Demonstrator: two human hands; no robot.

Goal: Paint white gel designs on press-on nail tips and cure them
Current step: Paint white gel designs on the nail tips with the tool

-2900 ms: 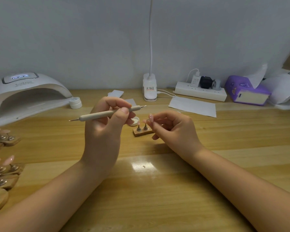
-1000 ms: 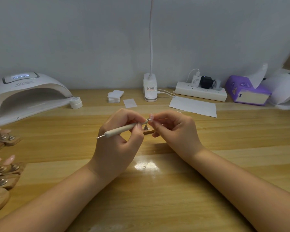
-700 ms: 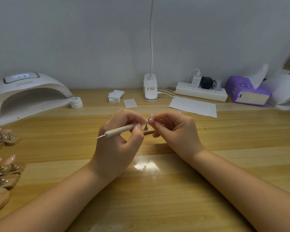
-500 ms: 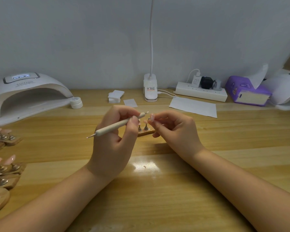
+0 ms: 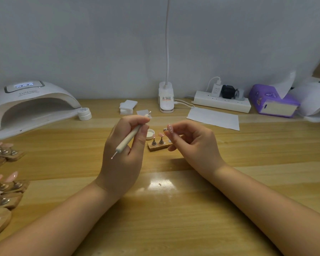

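your left hand (image 5: 125, 154) grips the dotting tool (image 5: 130, 136), tilted, tip up. your right hand (image 5: 192, 145) pinches a nail tip (image 5: 170, 128) above the stand (image 5: 158, 147).

A white power strip (image 5: 222, 104) and a purple tissue box (image 5: 272, 102) sat on the bench (image 5: 174, 209), far behind the right hand (image 5: 192, 145).

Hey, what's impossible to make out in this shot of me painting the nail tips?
Head view only:
- Design on the nail tip: too small.
- How the right hand grips its stand: fingers hide it.
- Wooden holders: cut by the left edge.
- Second lamp: cut by the right edge.
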